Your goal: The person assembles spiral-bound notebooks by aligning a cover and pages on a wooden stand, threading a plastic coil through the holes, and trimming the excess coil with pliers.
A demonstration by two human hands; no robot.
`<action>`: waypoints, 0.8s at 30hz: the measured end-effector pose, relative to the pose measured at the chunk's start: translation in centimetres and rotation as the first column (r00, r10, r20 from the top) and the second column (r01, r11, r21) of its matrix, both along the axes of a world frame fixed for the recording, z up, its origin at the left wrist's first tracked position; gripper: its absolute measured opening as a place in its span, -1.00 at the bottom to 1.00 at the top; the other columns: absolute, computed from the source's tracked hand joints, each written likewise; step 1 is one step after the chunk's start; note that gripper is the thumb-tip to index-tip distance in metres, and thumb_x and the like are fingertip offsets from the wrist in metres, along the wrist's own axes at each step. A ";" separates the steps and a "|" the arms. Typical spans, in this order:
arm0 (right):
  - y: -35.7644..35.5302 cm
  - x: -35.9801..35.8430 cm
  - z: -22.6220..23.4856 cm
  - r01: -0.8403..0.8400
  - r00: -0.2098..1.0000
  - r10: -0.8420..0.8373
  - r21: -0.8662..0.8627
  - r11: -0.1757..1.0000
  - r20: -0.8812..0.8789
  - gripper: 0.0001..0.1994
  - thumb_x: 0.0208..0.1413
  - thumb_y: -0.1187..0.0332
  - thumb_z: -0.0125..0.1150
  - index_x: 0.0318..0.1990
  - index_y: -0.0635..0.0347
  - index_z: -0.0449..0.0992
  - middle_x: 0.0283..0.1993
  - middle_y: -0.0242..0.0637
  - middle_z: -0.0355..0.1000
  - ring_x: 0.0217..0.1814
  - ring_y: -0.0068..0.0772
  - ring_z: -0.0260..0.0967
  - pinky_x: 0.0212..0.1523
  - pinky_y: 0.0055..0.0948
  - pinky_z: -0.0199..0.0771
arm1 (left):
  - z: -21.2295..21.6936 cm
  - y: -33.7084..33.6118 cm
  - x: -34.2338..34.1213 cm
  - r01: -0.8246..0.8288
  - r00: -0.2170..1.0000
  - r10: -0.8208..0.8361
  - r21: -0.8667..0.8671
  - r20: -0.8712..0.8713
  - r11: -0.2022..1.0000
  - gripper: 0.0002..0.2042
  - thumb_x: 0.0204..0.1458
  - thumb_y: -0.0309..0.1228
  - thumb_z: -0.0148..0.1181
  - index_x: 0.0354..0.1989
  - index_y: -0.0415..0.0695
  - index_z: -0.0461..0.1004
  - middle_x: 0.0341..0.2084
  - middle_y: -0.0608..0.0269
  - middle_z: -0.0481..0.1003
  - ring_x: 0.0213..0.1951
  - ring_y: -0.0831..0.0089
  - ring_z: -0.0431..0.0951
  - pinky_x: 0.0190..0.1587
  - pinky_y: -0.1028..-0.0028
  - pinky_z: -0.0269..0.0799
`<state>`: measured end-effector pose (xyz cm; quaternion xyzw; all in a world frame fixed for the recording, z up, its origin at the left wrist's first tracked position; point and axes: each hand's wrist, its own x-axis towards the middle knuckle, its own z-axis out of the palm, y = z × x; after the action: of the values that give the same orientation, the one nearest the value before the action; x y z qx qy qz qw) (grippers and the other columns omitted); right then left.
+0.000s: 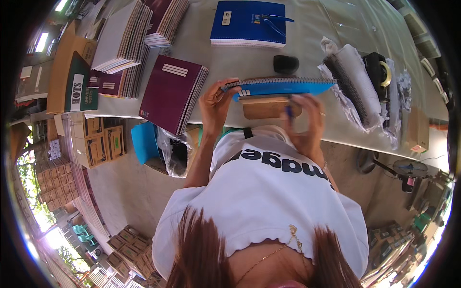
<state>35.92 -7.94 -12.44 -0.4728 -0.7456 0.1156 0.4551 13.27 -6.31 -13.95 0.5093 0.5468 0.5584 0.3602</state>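
spiral-bound blue notebook (293, 88), smooth cover, tilted over the rounded wooden block (264, 110) on the counter (309, 36). long axis left-right, wire coil on far side. left hand (216, 102) pinches its left end; right hand (307, 119) blurred alongside, can't tell grip.

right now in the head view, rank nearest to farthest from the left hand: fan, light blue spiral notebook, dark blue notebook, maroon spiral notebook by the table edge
1. Light blue spiral notebook: held by the left hand.
2. Maroon spiral notebook: just left of that hand.
3. Dark blue notebook: farther back on the table.
4. Fan: far right, beyond the table.
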 end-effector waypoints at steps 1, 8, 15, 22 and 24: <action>0.2 -1.9 0.5 -0.092 0.996 0.091 -0.030 0.995 -0.024 -0.55 -0.18 0.46 0.38 -0.04 0.13 0.45 -0.05 -0.17 0.35 -0.02 -0.15 0.37 -0.04 -0.27 0.43 | -0.4 0.1 -0.1 0.002 0.999 -0.002 0.012 -0.046 1.000 -0.76 0.01 -0.65 0.21 -0.11 -0.25 0.53 -0.41 0.36 0.55 -0.47 0.78 0.34 -0.42 0.74 0.25; 1.4 -8.1 0.0 -0.173 0.985 0.173 -0.013 0.985 0.022 -0.55 -0.19 0.39 0.36 -0.04 0.09 0.46 -0.08 -0.20 0.36 -0.14 -0.13 0.39 -0.17 -0.26 0.45 | 0.5 0.3 0.0 0.034 0.997 -0.034 0.000 0.072 0.999 -0.74 0.01 -0.72 0.10 -0.10 -0.28 0.51 -0.24 0.18 0.58 -0.20 0.52 0.58 -0.12 0.57 0.48; 0.4 -9.1 -0.3 -0.196 0.980 0.197 -0.140 0.971 -0.008 -0.61 -0.03 0.35 0.28 -0.01 0.12 0.38 -0.15 -0.22 0.35 -0.29 -0.28 0.45 -0.34 -0.38 0.48 | -0.1 0.1 0.4 -0.015 0.993 0.007 0.061 0.122 0.998 -0.73 0.02 -0.74 0.05 -0.12 -0.28 0.53 -0.31 0.17 0.60 -0.19 0.44 0.61 -0.12 0.55 0.50; 1.8 -7.3 0.3 -0.815 0.483 -0.030 -0.462 0.351 -0.875 -0.69 0.15 0.39 0.13 -0.01 0.28 0.25 -0.17 -0.19 0.34 -0.08 -0.37 0.43 -0.17 -0.40 0.50 | 0.2 0.6 1.0 -0.051 0.998 0.055 0.109 -0.029 0.993 -0.74 -0.03 -0.75 0.10 -0.18 -0.25 0.56 -0.29 0.14 0.60 -0.24 0.39 0.63 -0.19 0.52 0.52; 1.3 -5.1 0.2 -0.519 0.824 0.231 -0.526 0.673 -0.518 -0.67 0.08 0.43 0.20 -0.03 0.27 0.28 -0.14 -0.14 0.35 0.00 -0.28 0.39 -0.07 -0.35 0.44 | 0.0 0.5 0.3 -0.009 0.988 0.021 0.077 -0.154 0.997 -0.74 0.00 -0.73 0.10 -0.14 -0.25 0.53 -0.23 0.13 0.58 -0.19 0.41 0.61 -0.15 0.52 0.52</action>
<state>30.85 -6.67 -12.28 -0.3968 -0.6285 0.5549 0.3737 13.59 -5.81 -13.96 0.5602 0.5552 0.5406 0.2928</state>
